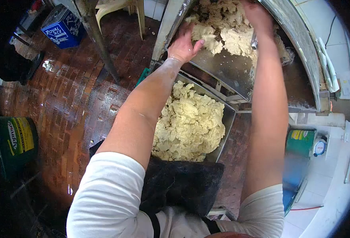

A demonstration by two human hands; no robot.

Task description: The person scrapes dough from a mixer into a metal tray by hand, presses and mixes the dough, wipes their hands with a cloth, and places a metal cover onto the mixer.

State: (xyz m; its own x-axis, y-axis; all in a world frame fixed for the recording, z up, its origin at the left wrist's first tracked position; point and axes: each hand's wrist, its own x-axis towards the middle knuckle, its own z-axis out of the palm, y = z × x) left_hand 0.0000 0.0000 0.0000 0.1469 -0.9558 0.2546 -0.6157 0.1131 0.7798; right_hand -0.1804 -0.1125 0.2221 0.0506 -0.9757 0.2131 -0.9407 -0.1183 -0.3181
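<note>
Left hand up at the near edge of the metal trough, thumb splayed well away from the fingers, right against the pale dough, probably angled like that to cup the crumbly side rather than pinch it. Right hand deeper in, along the right side of the same heap, right arm stretched out, presumably to get at the back. Blurry and cut off up top, so can't tell if open or clamped on something. Shiny metal bit near that wrist too; could be a tool, could be a watch, honestly no idea. Second dough pile just below, in a metal tray tucked close to the trough, likely parked there for easy reach. Partly covered by the left forearm, bottom edge lost behind black cloth, so no seeing the tray's support. Can't make out the trough's far end either.
</note>
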